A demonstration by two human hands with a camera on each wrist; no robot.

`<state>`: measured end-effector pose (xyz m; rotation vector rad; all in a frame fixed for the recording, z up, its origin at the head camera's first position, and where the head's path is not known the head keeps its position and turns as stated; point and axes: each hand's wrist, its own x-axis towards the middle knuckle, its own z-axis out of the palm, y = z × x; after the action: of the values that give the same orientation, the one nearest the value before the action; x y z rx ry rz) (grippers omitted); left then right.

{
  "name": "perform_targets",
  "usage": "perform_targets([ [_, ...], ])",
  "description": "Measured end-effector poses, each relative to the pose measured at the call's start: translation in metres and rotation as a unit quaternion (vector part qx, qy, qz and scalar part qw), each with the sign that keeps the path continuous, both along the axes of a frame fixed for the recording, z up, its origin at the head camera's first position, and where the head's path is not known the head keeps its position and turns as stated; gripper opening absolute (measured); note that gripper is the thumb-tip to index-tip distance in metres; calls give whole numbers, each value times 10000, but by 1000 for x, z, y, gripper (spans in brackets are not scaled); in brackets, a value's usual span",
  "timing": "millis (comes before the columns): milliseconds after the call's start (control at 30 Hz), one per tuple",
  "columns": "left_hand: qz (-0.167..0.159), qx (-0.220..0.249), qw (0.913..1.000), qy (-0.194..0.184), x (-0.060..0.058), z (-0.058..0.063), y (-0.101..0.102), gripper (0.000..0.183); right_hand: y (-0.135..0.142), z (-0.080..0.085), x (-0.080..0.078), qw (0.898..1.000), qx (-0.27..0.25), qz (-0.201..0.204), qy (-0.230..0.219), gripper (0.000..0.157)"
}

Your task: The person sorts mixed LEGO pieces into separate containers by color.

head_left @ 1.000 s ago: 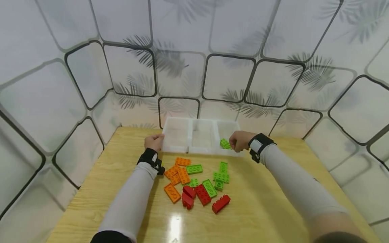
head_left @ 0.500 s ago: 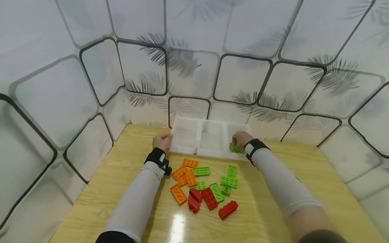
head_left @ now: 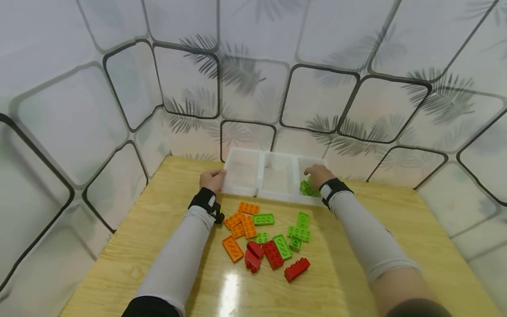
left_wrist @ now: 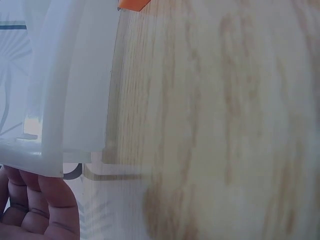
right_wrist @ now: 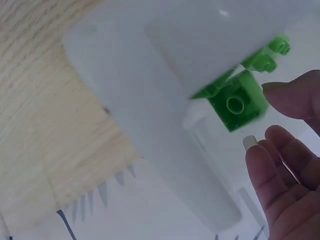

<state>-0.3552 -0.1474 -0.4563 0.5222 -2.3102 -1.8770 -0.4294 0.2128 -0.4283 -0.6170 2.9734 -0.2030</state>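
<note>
A white three-compartment tray stands at the back of the table. My left hand grips its left edge, and the left wrist view shows fingers curled beneath the rim. In the right compartment lie green toy building bricks. Over that compartment my right hand is held with thumb and fingers spread apart. From the right wrist, one green brick sits by the tray wall, close to the thumb tip; whether they touch cannot be told. Nothing is pinched between thumb and fingers.
Nearer on the wooden table lie orange bricks, green bricks and red bricks, some overlapping. A patterned curtain rises behind the tray and along both sides.
My right hand has gone from a curled pose at the tray's right edge to inside the right compartment, and its fingers have spread. The left hand keeps its grip; the head view has shifted.
</note>
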Motion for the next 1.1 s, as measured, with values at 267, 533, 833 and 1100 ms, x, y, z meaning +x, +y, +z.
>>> perform_targets([
  [267,-124,-90,9999,-2,-3,-1,-2,42,-23,32,18,9981,39,494,362,47],
  [533,-91,16,10000,-19,-2,0,-2,41,-72,62,49,9922,4,981,769,46],
  [833,-112,111,9999,-6,-2,-1,-3,41,-135,60,95,9878,-85,1553,-89,42],
  [1100,-99,181,9998,-5,-1,0,-2,41,-170,20,121,9835,440,1449,-990,57],
])
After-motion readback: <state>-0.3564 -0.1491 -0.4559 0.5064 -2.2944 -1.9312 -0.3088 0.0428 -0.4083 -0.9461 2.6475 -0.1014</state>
